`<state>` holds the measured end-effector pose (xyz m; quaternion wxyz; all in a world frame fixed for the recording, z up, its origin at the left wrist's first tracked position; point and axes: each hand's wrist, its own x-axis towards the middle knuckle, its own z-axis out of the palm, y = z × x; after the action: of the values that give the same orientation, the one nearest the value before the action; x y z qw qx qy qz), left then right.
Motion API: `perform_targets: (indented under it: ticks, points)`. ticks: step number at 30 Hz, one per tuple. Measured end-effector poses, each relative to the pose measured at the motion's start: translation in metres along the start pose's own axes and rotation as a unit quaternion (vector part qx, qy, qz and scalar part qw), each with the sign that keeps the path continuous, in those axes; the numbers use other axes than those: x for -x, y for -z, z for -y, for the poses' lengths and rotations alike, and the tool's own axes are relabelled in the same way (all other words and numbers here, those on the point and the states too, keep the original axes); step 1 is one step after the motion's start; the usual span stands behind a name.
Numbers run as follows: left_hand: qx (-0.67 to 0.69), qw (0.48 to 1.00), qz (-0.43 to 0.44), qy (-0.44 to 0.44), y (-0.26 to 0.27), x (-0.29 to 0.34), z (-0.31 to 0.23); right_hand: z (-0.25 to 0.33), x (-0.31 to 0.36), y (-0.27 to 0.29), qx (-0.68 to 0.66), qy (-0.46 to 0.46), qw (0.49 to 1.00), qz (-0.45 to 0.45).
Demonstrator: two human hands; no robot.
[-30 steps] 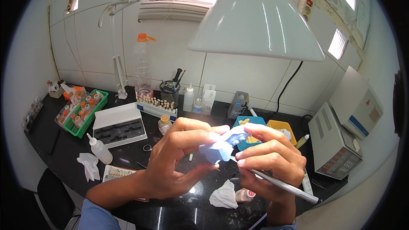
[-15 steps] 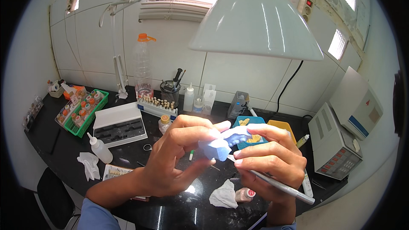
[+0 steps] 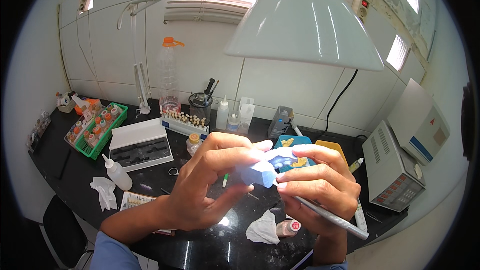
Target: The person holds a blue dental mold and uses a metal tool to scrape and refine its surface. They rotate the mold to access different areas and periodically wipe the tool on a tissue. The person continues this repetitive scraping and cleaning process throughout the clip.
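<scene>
Under the lamp, a pale blue dental cast point(image 3: 260, 174) with a row of tooth shapes is held up in front of me. My left hand point(image 3: 207, 177) is closed on its left side, fingers over the top and thumb below. My right hand point(image 3: 325, 190) grips a knife-like hand tool point(image 3: 334, 218) with a round silver handle pointing down to the right. Its small tip, partly hidden by my fingers, is at the cast's lower right edge. The right index finger also rests against the cast's far right end.
A white lamp shade point(image 3: 305, 25) hangs low above my hands. Beneath them lie a crumpled tissue point(image 3: 262, 227) and a small bottle point(image 3: 288, 228). Behind stand teal point(image 3: 307, 143) and yellow trays. A white machine point(image 3: 395, 155) is at right; a green basket of bottles point(image 3: 107, 137) is at left.
The cast has tilted slightly between my hands and its near face shifted a little right. The tool's tip has moved slightly along with it. Both grips stay the same.
</scene>
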<state>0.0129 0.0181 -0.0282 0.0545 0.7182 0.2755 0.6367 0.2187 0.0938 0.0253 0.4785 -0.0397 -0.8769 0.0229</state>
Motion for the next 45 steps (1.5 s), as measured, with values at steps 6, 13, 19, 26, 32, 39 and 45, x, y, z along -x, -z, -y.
perform_targets:
  ticks: [6,13,19,26,32,39,45]
  points:
    - [-0.042,0.999,0.024,0.008,0.004,-0.002,-0.004,0.0,-0.001,-0.001,0.003,0.014,1.0,-0.006]
    - [-0.086,0.994,0.07,-0.01,0.01,-0.008,-0.006,0.001,-0.002,-0.003,-0.027,0.008,1.0,0.006]
    - [-0.107,0.992,0.068,0.001,0.007,-0.009,-0.011,0.001,0.0,-0.002,-0.033,-0.004,0.999,0.016]
    - [-0.069,0.993,0.088,0.029,0.007,-0.014,-0.017,-0.005,0.001,-0.002,-0.052,-0.001,0.999,0.013]
    - [-0.105,0.991,0.084,0.015,0.007,-0.01,-0.012,-0.006,0.001,-0.002,-0.056,-0.009,0.998,0.011]
    - [-0.075,0.996,0.045,0.025,0.004,-0.002,-0.007,-0.008,0.0,-0.005,-0.063,-0.004,0.998,-0.006]
    - [-0.084,0.996,-0.014,-0.005,-0.004,0.002,-0.005,-0.007,0.001,-0.009,-0.074,-0.006,0.997,-0.018]
